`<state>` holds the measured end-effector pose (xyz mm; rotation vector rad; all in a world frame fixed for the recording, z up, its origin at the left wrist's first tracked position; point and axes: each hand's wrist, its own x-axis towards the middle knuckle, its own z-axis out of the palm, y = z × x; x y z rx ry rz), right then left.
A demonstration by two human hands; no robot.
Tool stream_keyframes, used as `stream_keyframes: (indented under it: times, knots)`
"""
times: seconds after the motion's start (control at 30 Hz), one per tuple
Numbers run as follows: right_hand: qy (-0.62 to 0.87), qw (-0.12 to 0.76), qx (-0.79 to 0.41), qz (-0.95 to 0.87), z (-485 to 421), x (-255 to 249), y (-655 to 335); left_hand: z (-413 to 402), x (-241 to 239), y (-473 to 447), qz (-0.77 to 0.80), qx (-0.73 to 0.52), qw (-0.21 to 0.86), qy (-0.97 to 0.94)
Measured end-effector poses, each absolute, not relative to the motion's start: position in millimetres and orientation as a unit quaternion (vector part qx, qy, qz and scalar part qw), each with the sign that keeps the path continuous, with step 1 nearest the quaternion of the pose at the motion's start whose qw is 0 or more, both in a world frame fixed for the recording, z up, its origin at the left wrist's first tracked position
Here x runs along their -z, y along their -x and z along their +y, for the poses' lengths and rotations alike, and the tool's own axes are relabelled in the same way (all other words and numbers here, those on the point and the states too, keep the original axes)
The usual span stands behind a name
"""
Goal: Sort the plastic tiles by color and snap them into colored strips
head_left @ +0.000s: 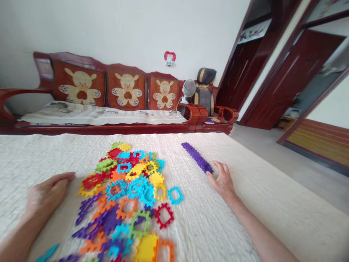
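Note:
My right hand (222, 180) rests at the near end of a long purple strip (196, 157) made of toothed plastic building pieces. Its thumb touches or nearly touches that end, and the fingers are spread apart. On the left, my left hand (50, 189) lies on its side on the white cloth, thumb and fingers drawn together, with nothing visible in it. Between the hands spreads a pile of loose toothed building pieces in several colours, among them a red frame (164, 215), a blue frame (175, 195), a green frame (139, 225) and a yellow square (146, 248).
A white quilted cloth (201, 225) covers the table. Behind it stands a wooden sofa (114, 128) with bear-patterned cushions (127, 87). A small fan (189, 88) and a chair with a dark backrest (204, 98) are farther right, near dark red doors (297, 80).

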<state>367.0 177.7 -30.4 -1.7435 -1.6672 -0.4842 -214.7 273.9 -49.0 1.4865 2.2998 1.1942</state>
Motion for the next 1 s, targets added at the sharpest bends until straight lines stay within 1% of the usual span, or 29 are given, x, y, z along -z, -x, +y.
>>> stream_keyframes:
  times: [0.1, 0.17, 0.27, 0.47, 0.67, 0.87, 1.0]
  knots:
    - [0.634, 0.313, 0.217, -0.673, 176, 28, -363, 268, 45, 208, 0.745, -0.433, 0.126, -0.491]
    - [0.624, 0.313, 0.243, -0.674, 178, 27, -363, 265, 41, 203, 0.731, -0.453, 0.135, -0.492]
    - [0.613, 0.293, 0.247, -0.691, 182, 27, -363, 261, 35, 198, 0.703, -0.457, 0.153, -0.522]
    - [0.631, 0.271, 0.269, -0.676, 182, 28, -360, 227, 19, 208, 0.712, -0.418, 0.128, -0.550]
    - [0.661, 0.223, 0.262, -0.667, 173, 21, -352, 185, 25, 215, 0.739, -0.420, 0.098, -0.518]
    - [0.681, 0.209, 0.253, -0.655, 169, 16, -349, 194, 25, 191, 0.775, -0.438, 0.081, -0.448]
    - [0.667, 0.239, 0.259, -0.657, 174, 21, -354, 199, 20, 177, 0.761, -0.445, 0.097, -0.462]
